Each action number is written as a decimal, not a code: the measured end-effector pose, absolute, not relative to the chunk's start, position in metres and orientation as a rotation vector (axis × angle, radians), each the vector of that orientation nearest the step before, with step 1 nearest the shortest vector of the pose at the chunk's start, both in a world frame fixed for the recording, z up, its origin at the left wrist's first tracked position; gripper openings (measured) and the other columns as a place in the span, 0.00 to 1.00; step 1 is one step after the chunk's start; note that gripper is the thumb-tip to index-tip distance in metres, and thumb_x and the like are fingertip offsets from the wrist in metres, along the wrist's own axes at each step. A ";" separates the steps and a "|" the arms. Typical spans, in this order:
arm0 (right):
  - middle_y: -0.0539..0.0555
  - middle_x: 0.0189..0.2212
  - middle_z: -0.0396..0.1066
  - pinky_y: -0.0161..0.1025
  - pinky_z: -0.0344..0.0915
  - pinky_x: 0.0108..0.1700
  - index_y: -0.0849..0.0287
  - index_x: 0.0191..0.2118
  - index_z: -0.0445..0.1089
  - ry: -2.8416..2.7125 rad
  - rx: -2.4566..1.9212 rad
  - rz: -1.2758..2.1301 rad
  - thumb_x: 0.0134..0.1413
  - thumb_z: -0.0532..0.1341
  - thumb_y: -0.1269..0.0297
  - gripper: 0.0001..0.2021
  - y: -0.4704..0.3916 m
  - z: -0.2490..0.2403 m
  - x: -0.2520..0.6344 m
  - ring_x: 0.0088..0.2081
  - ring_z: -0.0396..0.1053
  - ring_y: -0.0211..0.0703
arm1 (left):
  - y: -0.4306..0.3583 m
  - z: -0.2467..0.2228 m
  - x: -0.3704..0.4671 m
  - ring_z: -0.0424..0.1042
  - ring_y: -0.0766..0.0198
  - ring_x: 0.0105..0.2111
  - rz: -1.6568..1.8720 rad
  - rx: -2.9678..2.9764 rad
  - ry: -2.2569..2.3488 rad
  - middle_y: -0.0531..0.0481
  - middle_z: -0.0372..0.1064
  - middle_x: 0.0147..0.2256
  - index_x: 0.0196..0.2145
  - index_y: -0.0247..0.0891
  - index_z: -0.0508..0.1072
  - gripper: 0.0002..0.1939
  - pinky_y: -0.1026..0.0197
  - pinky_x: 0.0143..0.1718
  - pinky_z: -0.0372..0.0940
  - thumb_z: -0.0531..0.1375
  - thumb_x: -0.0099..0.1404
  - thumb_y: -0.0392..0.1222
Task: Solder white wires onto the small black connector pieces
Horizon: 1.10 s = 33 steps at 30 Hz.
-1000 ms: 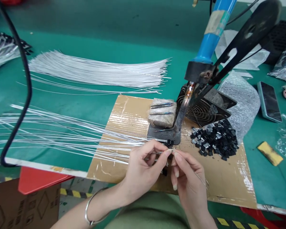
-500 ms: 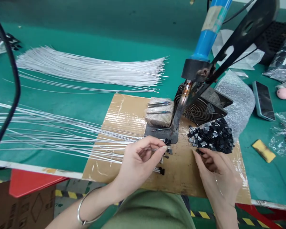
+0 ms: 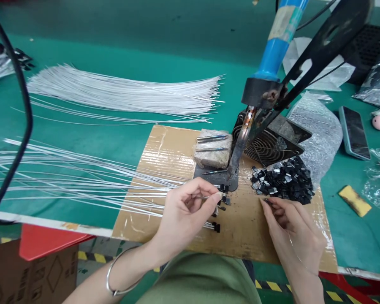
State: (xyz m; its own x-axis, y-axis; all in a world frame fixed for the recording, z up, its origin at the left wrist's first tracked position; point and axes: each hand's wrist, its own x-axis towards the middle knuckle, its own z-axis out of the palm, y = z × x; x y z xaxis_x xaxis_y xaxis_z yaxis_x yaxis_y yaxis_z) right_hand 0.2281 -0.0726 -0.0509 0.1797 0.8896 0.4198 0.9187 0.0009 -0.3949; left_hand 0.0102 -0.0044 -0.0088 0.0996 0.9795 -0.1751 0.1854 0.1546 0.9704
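Note:
My left hand (image 3: 185,213) is closed in a pinch on a thin white wire, its end near the thumb tip. Under and beside this hand lie several white wires (image 3: 91,180), some with small black connector pieces (image 3: 215,227) on their ends. Thumb and forefinger of my right hand (image 3: 297,238) pinch a small black piece (image 3: 267,202), mostly covered by the fingers. Just beyond that hand is a heap of small black and silver pieces (image 3: 285,179). A blue-handled soldering iron (image 3: 270,55) points down on its stand between and above both hands.
Cardboard (image 3: 164,147) covers the work area on the green table (image 3: 120,55). A block (image 3: 212,158) with metal tips sits by a black fan (image 3: 266,143). Behind lies a big bundle of white wires (image 3: 126,90). At right are a phone (image 3: 354,133) and a yellow sponge (image 3: 354,201).
The whole view has shifted slightly to the right. The fingers of my right hand have moved a little around the small black piece, which shows less now. My left hand keeps its pinch.

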 end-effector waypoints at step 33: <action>0.47 0.19 0.73 0.31 0.73 0.24 0.55 0.30 0.82 -0.604 -1.358 1.425 0.55 0.74 0.58 0.07 -0.056 -0.017 0.162 0.19 0.68 0.34 | -0.014 -0.014 0.009 0.60 0.70 0.18 0.893 1.280 1.213 0.53 0.73 0.21 0.28 0.38 0.78 0.07 0.66 0.19 0.51 0.66 0.65 0.39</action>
